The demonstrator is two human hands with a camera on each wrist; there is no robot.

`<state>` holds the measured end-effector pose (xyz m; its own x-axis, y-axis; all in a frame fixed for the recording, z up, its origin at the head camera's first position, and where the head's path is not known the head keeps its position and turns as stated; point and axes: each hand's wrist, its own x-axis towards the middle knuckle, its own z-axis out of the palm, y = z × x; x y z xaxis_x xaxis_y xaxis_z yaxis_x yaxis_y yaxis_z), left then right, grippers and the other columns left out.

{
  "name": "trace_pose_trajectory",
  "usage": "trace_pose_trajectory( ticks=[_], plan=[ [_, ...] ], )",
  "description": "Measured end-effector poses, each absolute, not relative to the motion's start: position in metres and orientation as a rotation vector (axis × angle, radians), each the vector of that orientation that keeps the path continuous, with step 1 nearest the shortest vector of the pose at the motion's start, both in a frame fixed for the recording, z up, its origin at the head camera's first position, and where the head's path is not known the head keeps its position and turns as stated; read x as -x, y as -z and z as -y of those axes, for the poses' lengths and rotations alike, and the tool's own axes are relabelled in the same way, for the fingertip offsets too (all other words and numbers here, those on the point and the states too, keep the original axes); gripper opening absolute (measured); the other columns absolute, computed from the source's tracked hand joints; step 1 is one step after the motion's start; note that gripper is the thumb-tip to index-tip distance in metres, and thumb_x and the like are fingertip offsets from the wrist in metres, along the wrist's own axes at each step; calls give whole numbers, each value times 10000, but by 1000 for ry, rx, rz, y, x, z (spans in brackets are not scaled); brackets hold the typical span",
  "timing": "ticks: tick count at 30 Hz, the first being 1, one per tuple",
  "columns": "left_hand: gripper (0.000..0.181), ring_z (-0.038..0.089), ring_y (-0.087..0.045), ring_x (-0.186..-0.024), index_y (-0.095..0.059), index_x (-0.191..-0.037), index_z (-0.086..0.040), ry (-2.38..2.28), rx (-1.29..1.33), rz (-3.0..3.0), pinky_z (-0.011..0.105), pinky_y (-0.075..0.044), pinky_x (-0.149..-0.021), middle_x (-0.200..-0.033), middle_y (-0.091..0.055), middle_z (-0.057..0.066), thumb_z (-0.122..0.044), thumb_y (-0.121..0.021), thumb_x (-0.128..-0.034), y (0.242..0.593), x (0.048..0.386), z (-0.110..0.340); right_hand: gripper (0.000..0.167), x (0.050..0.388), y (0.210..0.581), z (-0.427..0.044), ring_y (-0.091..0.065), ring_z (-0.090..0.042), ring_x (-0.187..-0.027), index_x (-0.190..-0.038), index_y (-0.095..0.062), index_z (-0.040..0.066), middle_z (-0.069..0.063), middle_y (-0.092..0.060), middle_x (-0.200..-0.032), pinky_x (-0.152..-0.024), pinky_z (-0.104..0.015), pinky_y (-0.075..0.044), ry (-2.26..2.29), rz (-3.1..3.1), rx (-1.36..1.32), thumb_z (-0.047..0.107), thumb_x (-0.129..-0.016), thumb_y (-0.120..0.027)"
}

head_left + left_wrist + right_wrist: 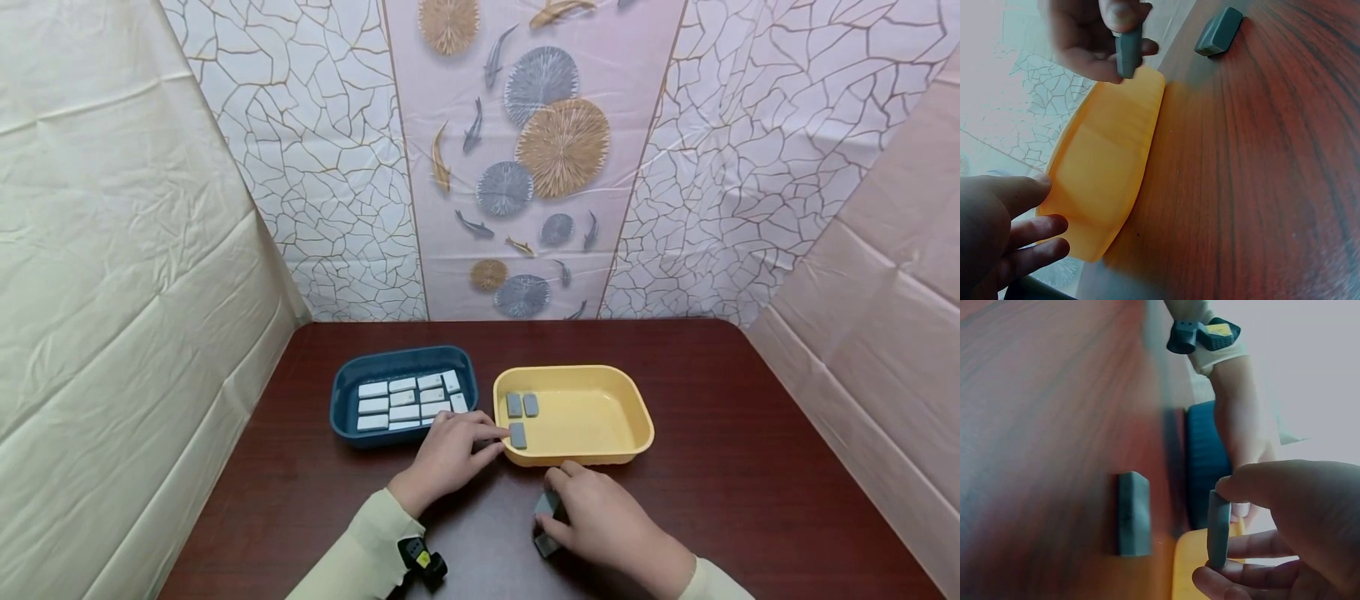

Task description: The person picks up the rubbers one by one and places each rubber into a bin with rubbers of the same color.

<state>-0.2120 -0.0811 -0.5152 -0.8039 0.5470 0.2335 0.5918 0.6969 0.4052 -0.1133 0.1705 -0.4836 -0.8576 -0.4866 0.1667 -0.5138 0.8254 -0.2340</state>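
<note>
My right hand (pixel 600 518) pinches a small grey rectangular tile (pixel 1219 529) between thumb and fingers, above the table just in front of the yellow tray (pixel 600 458). A second grey tile (pixel 1134 514) lies on the table below that hand. My left hand (pixel 453 454) reaches to the yellow tray's left side; its extended index finger is at the rim, close to a grey tile (pixel 518 435) inside. Two more grey tiles (pixel 513 405) stand side by side at the tray's left end. The left hand holds nothing that I can see.
A dark blue tray (pixel 341 408) with several white tiles (pixel 372 406) in rows stands left of the yellow one, partly behind my left hand. Both trays are on a dark red wooden table (pixel 720 467). Patterned cloth (pixel 345 167) hangs behind it.
</note>
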Motion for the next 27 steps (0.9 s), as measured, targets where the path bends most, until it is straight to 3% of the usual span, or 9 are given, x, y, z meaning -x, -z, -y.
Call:
trace_pose_trajectory(
  ticks=[13,27],
  plan=[
    [292,67,-667,-1003,-811,-1349,-302,727,935,2801,403,-415,-916,-1148,-737,-153,-398,-715,-1092,516,212,81,254,125,459,-185,-434,-12,-660,-1002,-691,147,99,-495,-854,-588,-238,-437,-446,2815,-808,256,-889,-890],
    [290,64,-663,-1003,-815,-1342,-297,733,943,2789,400,-416,-915,-1153,-733,-156,-398,-719,-1089,518,213,81,270,156,442,-202,-657,-110,-817,-1060,-733,103,47,-639,-934,-722,-306,-580,-479,2820,-747,227,-891,-901]
  ],
)
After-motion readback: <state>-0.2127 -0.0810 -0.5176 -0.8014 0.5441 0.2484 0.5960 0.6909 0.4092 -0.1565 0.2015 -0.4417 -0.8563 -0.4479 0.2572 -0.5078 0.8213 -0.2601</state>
